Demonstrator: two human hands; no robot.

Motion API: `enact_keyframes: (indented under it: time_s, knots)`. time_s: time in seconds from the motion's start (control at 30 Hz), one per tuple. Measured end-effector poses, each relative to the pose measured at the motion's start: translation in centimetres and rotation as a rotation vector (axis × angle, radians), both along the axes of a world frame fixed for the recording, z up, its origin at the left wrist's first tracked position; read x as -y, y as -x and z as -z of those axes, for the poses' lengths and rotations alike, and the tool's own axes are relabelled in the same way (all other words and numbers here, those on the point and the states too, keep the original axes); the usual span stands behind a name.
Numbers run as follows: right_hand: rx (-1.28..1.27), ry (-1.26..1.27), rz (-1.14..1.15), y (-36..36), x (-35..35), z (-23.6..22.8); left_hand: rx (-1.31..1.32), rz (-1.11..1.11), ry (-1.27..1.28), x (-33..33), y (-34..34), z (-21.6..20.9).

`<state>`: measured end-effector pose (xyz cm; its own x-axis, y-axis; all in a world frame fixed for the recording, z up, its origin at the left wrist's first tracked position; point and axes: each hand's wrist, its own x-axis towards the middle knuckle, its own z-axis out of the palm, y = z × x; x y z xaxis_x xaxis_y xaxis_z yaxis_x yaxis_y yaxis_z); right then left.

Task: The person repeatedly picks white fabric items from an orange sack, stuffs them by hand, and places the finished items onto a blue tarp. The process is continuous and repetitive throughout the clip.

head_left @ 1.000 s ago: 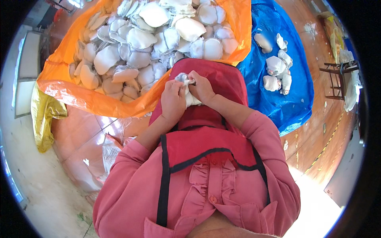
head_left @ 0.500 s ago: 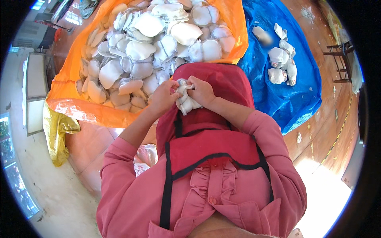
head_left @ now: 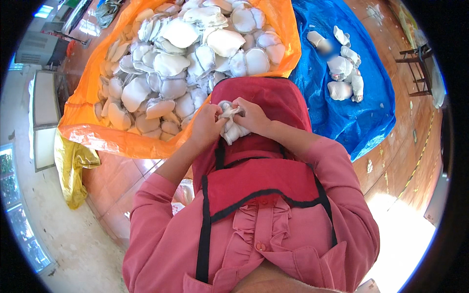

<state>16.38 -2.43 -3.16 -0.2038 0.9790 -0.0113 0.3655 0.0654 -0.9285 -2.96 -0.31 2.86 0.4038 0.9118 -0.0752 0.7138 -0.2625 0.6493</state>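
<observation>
Over my red apron (head_left: 259, 93), both hands hold a small, crumpled white fabric piece (head_left: 233, 133). My left hand (head_left: 207, 122) pinches its left upper side with the fingers closed. From the right, my right hand (head_left: 251, 117) grips the upper part, thumb and fingers pressed into the cloth. A loose end of the fabric hangs below the fingers, and part of the piece is hidden behind them. Just ahead and to the left lies a heap of white, rounded, padded fabric pieces (head_left: 171, 63) in an open orange sack (head_left: 122, 142).
At the right, several white stuffed bundles (head_left: 339, 90) lie on a blue plastic sheet (head_left: 364, 117). A yellow sack (head_left: 73, 171) rests on the floor by the left wall. A dark wooden stool (head_left: 417, 71) stands at the far right. A white plastic bag (head_left: 183, 193) shows beside my left arm.
Both hands stay on the white fabric piece, and their fingers have shifted slightly. The cloth looks more bunched, with its loose end turned. The whole view has moved a little.
</observation>
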Motion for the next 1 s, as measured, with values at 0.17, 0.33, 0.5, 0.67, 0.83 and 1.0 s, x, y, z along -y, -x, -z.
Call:
enact_keyframes:
  time_s: [0.17, 0.33, 0.5, 0.67, 0.83, 1.0]
  knots:
    - [-0.059, -0.001, -0.176, -1.7, 0.0, -1.5, 0.034, 0.012, -0.164, 0.8, 0.3, 1.4]
    - [0.185, -0.078, -0.129, -0.5, -1.0, -2.0, 0.048, -0.046, -0.274, 0.4, -0.2, 2.6]
    - [0.296, -0.134, -0.081, 1.0, -2.0, -1.5, 0.059, -0.125, -0.169, -0.7, -0.5, 2.8]
    - [0.245, -0.128, -0.052, 1.2, -2.1, -0.9, 0.145, -0.119, -0.012, -0.2, 0.0, 1.6]
    - [0.268, -0.058, -0.025, 1.3, -2.4, -0.8, 0.145, -0.064, -0.133, 1.3, 0.0, 0.9]
    - [0.076, -0.004, 0.037, 0.7, -0.8, -0.2, 0.186, -0.068, -0.097, 2.4, -0.4, 0.5]
